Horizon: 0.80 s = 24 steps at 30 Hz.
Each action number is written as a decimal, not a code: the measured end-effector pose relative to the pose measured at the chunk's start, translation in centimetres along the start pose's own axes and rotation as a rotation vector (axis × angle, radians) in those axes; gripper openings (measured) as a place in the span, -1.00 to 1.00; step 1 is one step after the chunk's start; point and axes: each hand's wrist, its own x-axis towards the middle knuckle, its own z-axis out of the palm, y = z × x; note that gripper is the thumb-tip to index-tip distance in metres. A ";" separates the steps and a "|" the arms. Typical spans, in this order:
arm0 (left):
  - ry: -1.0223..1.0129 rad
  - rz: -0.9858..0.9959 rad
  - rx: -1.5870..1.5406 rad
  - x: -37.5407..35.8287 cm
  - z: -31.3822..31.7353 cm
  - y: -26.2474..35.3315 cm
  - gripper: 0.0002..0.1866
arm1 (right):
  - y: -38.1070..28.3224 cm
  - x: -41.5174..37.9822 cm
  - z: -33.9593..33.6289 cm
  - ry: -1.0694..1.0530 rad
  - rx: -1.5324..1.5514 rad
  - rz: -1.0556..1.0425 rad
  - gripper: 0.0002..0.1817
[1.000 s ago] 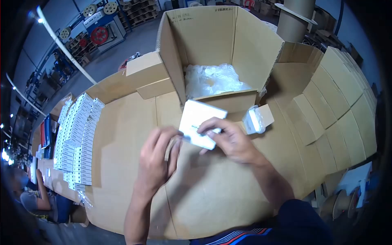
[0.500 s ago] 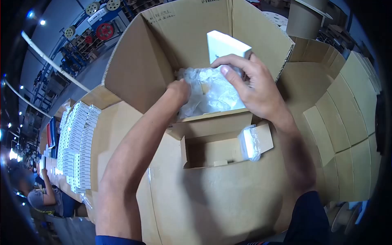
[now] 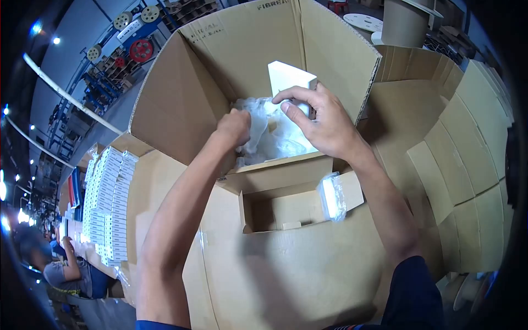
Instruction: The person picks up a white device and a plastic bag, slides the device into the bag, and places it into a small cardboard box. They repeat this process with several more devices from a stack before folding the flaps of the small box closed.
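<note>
My right hand (image 3: 325, 121) grips a flat white box (image 3: 291, 80) between thumb and fingers, holding it tilted above a large cardboard box (image 3: 247, 58). Inside that box lies crumpled clear plastic bagging (image 3: 280, 140). My left hand (image 3: 235, 127) is closed at the left edge of the plastic, its fingers curled and their tips hidden; it appears to pinch the film. Below my hands stands a small open carton (image 3: 264, 212) with its flaps up. A white item wrapped in clear plastic (image 3: 331, 198) leans at the carton's right end, by its side flap.
Stacks of small white boxes (image 3: 107, 206) stand on the left side of the cardboard-covered table (image 3: 297, 275). Flattened cartons (image 3: 473, 159) are piled at the right. Large spools (image 3: 407, 25) stand behind. Another person (image 3: 71, 269) sits at the far left.
The white box in my right hand has come down slightly toward the plastic. My left hand stays closed at the bagging's edge. The whole view has shifted a little.
</note>
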 end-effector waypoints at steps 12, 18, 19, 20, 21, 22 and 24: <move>0.869 0.184 -0.765 -16.4 -4.0 3.1 -0.69 | -2.9 -2.9 3.7 0.285 -0.091 -0.097 -0.49; 0.795 0.125 -0.856 -24.4 -4.2 0.9 -0.76 | -6.9 -8.6 2.6 0.131 0.047 0.034 -0.71; 0.812 0.162 -0.890 -25.3 -3.8 0.6 -0.77 | -7.2 -9.7 2.6 0.118 0.045 0.025 -0.68; 0.828 0.199 -0.923 -26.1 -3.1 0.3 -0.76 | -7.3 -10.9 3.3 0.167 0.102 0.000 -0.67; 0.908 0.197 -1.137 -26.5 -1.7 0.6 -0.73 | -7.2 -12.3 4.3 0.216 0.160 -0.023 -0.66; 0.985 0.195 -1.350 -26.8 0.1 1.4 -0.68 | -7.0 -13.5 5.4 0.268 0.220 -0.047 -0.65; 0.891 0.098 -1.650 -29.1 3.3 3.1 -0.58 | -7.6 -16.0 6.8 0.294 0.221 0.037 -0.61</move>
